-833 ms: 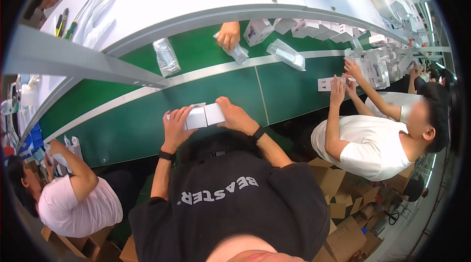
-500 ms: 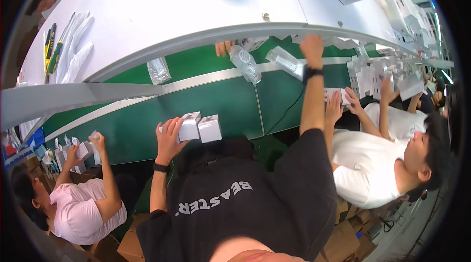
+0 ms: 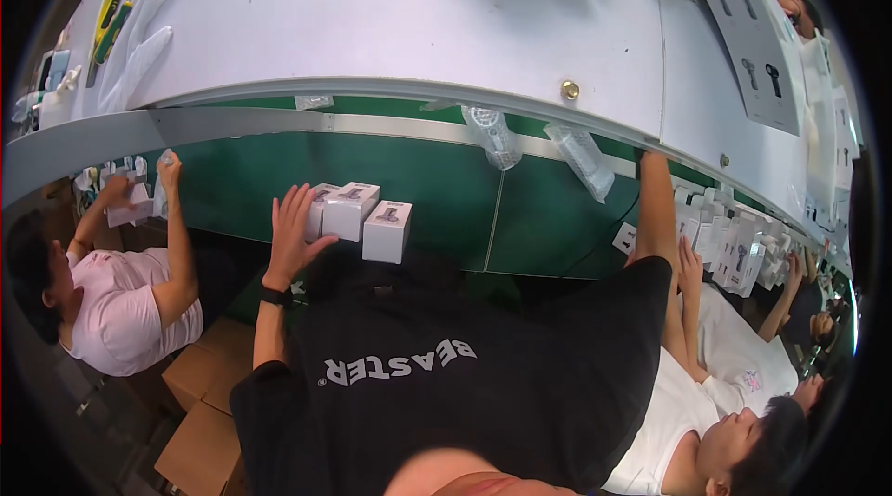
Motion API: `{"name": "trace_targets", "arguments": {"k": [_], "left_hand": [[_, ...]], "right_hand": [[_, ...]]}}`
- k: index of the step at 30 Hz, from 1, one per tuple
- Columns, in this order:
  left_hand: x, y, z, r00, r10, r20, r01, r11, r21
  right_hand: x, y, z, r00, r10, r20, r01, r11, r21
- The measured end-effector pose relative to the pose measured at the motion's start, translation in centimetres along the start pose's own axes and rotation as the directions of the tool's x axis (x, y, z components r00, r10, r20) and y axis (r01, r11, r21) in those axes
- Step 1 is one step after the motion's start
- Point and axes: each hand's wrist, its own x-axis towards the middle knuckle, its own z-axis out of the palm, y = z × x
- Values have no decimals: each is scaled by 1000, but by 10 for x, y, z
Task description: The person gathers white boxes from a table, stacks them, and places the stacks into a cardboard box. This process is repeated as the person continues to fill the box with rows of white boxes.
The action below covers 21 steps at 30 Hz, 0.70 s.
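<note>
Setting small cartons in a row looks like the step in hand, and the next move, I judge, calls for a sure hold by the out-of-sight right hand and a light touch from the left, so the row does not topple. From the left, the left hand (image 3: 294, 228) stands with its fingers raised and its thumb spread away from them: its grip is wide and encloses nothing. Just beside its thumb side is the leftmost carton (image 3: 317, 217), partly masked; whether skin and cardboard touch, I cannot tell. Then comes the middle carton (image 3: 344, 220), close against the first, and the right-hand carton (image 3: 385, 238), just beside it and nearer the wearer's body. All three are white and stand upright on the green tabletop (image 3: 441, 231). Farther right, well apart from the cartons, a first bubble-wrapped packet (image 3: 494, 138) and a second bubble-wrapped packet (image 3: 583, 162) show below the edge of the white upper shelf (image 3: 372, 22). Past them the right forearm (image 3: 658, 203) stretches forward beneath that edge, which hides the right hand; how wide its grip is, or what it holds, I cannot tell. Beyond stand more white boxes (image 3: 739, 241), near a co-worker in a white shirt (image 3: 655, 431)
</note>
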Motion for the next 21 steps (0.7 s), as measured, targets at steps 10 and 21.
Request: {"name": "trace_targets", "arguments": {"k": [10,21], "left_hand": [[-4,-7,-12,986,105,126,-119,987,109],[1,-33,26,943,329,42,-331,927,175]], "right_hand": [[-110,-42,-58,991,29,-132,6,967,256],[-368,-191,5,780,-464,-420,623,640,449]]}}
